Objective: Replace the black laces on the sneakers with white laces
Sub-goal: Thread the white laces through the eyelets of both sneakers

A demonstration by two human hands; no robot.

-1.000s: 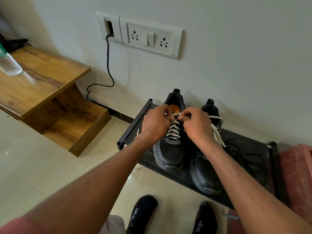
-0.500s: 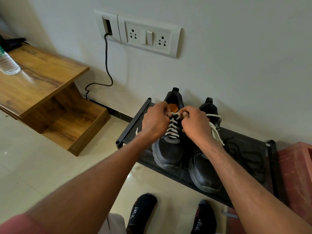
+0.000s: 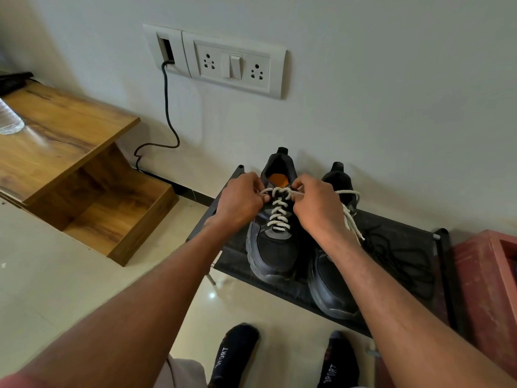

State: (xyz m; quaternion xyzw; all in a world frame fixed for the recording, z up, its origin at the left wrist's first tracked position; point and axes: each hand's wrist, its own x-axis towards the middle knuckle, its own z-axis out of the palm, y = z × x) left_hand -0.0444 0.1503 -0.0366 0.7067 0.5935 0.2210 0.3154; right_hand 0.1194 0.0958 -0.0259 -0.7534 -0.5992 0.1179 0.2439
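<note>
left sneaker [image 3: 275,239]: black, upright on the rack, toe toward me, white lace [image 3: 278,212] crisscrossed up its eyelets, ends stretched out sideways at the top | right sneaker [image 3: 333,278]: black, just beside it, white lace [image 3: 352,217] hanging loose | black laces [image 3: 397,256]: loose tangle right of the pair

woven white laces [image 3: 277,212], glossy floor tiles [image 3: 56,289], grained wooden shelf [image 3: 64,135]

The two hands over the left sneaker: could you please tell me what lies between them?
In the head view, the left hand and right hand each pinch an end of the white lace; its crossed rows and the sneaker's tongue lie between.
</note>
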